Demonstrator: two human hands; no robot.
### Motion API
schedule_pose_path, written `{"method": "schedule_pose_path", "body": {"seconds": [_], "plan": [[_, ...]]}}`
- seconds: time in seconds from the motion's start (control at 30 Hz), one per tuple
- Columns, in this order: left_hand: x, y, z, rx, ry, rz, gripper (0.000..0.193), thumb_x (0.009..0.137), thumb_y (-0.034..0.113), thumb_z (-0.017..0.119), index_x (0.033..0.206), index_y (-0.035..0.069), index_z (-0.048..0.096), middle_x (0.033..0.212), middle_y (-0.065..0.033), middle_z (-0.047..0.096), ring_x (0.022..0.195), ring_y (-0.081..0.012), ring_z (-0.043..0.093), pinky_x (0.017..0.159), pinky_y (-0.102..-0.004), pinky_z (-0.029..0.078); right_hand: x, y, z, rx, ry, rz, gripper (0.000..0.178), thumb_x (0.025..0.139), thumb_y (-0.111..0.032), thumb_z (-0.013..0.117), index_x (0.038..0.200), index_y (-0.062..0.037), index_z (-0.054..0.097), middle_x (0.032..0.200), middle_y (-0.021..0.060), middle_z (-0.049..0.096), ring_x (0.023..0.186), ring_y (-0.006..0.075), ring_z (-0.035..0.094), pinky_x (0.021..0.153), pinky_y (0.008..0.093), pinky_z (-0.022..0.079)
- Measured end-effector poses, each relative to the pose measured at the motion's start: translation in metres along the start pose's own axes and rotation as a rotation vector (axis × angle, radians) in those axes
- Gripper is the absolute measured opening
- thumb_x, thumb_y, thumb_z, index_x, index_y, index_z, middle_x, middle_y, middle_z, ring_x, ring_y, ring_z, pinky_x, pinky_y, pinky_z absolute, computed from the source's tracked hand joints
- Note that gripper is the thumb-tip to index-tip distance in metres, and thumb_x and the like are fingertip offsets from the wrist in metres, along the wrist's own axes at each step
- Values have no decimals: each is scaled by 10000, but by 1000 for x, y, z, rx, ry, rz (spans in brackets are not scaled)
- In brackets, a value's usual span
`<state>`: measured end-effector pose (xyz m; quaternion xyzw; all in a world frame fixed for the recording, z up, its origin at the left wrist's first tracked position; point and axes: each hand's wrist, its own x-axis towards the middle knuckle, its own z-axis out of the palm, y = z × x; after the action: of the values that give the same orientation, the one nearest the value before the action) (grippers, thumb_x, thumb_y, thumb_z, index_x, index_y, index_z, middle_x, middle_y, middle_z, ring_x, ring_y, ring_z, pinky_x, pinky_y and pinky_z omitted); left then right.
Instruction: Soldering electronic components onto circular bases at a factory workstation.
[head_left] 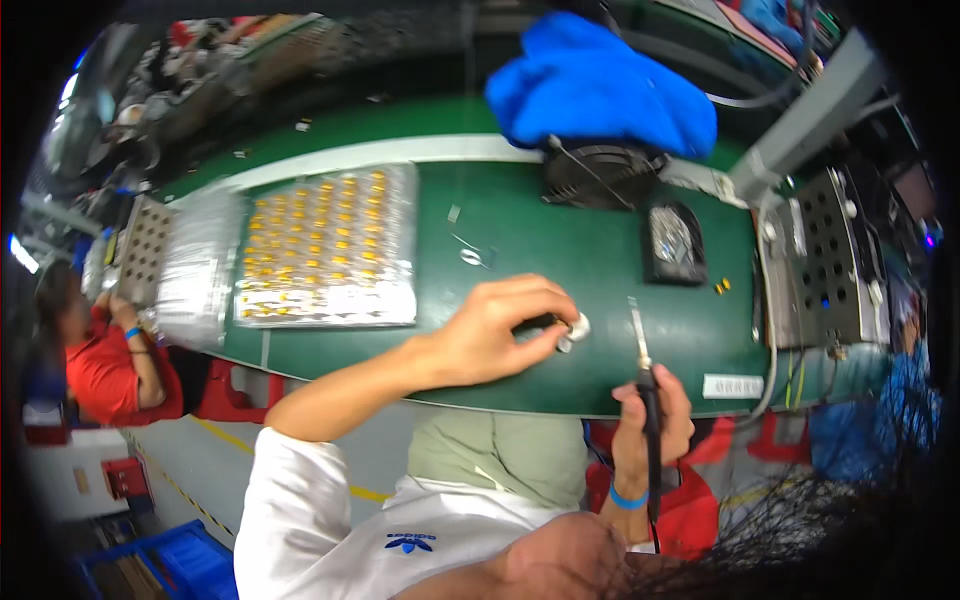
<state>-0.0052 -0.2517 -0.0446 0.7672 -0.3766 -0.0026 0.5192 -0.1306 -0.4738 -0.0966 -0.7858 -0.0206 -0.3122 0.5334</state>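
My left hand (pixel 510 328) is closed in a pinch on a small white part (pixel 579 326), just above the green tabletop (pixel 480 385). Most of that part's shape is hidden by the fingers. In my right hand (pixel 660 415) is a soldering iron (pixel 648 385) with a black handle, its metal tip pointing away from me. The tip is to the right of the white part and apart from it. Beyond the iron stands a black holder (pixel 690 268) with a silvery, crumpled-looking filling. Two small yellow pieces (pixel 722 286) lie beside it.
A clear plastic tray (pixel 398 300) with rows of yellow parts lies left, beside more clear trays (pixel 200 270). A black fan (pixel 600 175) under blue cloth (pixel 600 90) stands behind. Perforated metal box (pixel 825 250) at right; a person in red (pixel 115 365) sits at far left.
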Motion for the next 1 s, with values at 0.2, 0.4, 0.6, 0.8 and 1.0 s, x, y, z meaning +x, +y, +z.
{"method": "schedule_pose_path", "body": {"seconds": [0.2, 0.4, 0.6, 0.8, 1.0], "plan": [[6, 2, -81, 208, 109, -160, 194, 863, -7, 734, 1056, 6, 739, 1012, -96, 748, 960, -175, 725, 832, -318, 600, 12, 2, 15, 57, -60, -68, 443, 989, -187, 728, 1327, 57, 577, 807, 141, 717, 772, 192, 702, 752, 319, 565], [37, -35, -168, 634, 413, -71, 222, 910, -30, 695, 1129, -12, 728, 1065, -95, 758, 1010, -174, 722, 846, -313, 588, 21, 3, 22, 91, -42, -84, 375, 968, -133, 736, 1278, 51, 633, 807, 137, 732, 749, 177, 715, 730, 301, 571], [7, 6, -83, 692, -68, -42, 265, 881, -8, 715, 1145, -5, 700, 1081, -196, 720, 1030, -376, 689, 872, -422, 570, 25, 3, 23, 66, -13, -157, 365, 929, -92, 773, 1246, 50, 661, 824, 140, 744, 756, 186, 729, 716, 294, 574], [-6, 0, -51, 809, -149, -137, 254, 878, -18, 710, 1131, -11, 690, 1049, -181, 708, 992, -375, 689, 808, -426, 576, 31, -6, 27, 71, -28, -252, 428, 912, -44, 783, 1302, 50, 635, 861, 152, 767, 721, 169, 713, 691, 276, 567], [-7, 14, -5, 308, 172, -62, 214, 823, -97, 743, 1022, -21, 724, 950, -112, 734, 789, -186, 727, 711, -283, 592, 31, -1, 31, 104, -105, -214, 367, 1036, -65, 620, 1385, 27, 552, 961, 165, 784, 616, 131, 613, 597, 255, 529]]}}
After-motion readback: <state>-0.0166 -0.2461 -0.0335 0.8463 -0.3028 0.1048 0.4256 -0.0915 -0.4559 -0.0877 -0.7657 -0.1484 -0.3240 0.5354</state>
